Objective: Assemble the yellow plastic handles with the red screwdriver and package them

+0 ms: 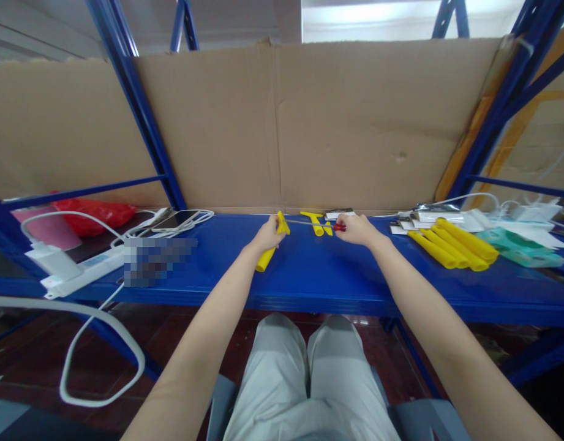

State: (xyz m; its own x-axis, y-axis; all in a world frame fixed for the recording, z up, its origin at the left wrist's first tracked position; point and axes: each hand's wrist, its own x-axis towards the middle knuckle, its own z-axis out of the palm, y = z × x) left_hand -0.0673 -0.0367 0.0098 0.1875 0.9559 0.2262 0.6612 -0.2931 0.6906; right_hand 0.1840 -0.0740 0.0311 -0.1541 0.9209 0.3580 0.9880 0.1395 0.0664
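My left hand [267,236] is closed around a yellow plastic piece [264,260] with a cylindrical handle and a wider cross-shaped top. My right hand [355,229] grips a screwdriver [339,227] by its red handle, and the thin metal shaft points left. Its tip reaches the top of the yellow piece; whether it sits in a screw there is too small to tell. Behind the shaft lies a yellow T-shaped piece [317,223], with a small yellow part [328,228] beside it. A small black-and-white packet [339,213] is near the back edge.
Several yellow tubes [456,245] lie at the right beside a green plastic bag [520,246] and white packets. A white power strip [86,269], cables, a phone [171,220] and a red bag [98,215] occupy the left. Cardboard [337,122] backs the blue shelf [323,275].
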